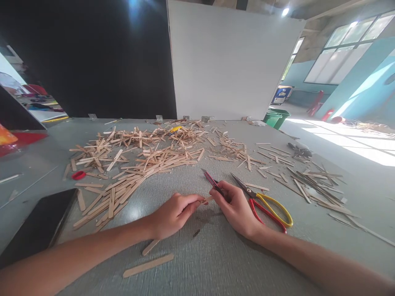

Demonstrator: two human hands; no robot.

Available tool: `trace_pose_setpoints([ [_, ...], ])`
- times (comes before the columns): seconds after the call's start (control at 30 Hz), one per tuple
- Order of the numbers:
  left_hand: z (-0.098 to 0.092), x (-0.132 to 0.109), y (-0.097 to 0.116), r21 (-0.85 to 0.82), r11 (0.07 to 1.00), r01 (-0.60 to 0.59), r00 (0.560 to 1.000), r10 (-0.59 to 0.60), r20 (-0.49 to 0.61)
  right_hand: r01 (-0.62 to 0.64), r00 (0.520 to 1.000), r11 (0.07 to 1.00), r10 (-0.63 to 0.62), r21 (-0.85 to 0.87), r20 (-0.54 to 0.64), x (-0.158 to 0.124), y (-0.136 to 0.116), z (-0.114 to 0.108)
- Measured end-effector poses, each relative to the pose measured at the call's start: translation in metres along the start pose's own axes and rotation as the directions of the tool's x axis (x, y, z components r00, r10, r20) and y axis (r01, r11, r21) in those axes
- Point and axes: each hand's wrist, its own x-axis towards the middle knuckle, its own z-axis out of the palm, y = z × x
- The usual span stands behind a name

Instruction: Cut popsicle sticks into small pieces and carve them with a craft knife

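Note:
My left hand (177, 211) is closed in a pinch on a small wooden stick piece (210, 199) in front of me. Close beside it, my right hand (236, 205) wraps round a thin craft knife (210, 179), which has a reddish side and points up and to the left. The knife's lower part is hidden in the palm. Whether the right thumb also touches the stick piece, I cannot tell. Scissors (262, 199) with one yellow and one red handle lie just right of this hand. Two loose craft sticks (148, 265) rest below my left hand, one partly covered by it.
A large heap of craft sticks (135, 176) spreads across the table beyond my hands. More strips (308, 185) lie at the right. A black phone-like slab (40, 222) is under my left forearm's side, with a red ring (78, 175) near it. Upright panels (234, 61) close off the back.

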Motion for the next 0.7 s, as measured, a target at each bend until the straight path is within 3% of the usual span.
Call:
trace_pose_setpoints([
  [0.2, 0.005, -0.002, -0.007, 0.069, 0.997, -0.039, 0.998, 0.043, -0.049, -0.037, 0.999, 0.997, 0.035, 0.066, 0.037, -0.002, -0.003, 0.001],
  [0.43, 0.012, -0.008, -0.013, 0.157, 0.970, -0.184, 0.972, 0.203, -0.116, -0.075, 0.997, 0.990, 0.071, 0.117, 0.037, 0.000, -0.004, 0.000],
  [0.7, 0.012, -0.007, -0.014, 0.214, 0.941, -0.262, 0.947, 0.294, -0.134, -0.105, 0.993, 0.984, 0.095, 0.145, 0.074, -0.001, 0.001, -0.001],
])
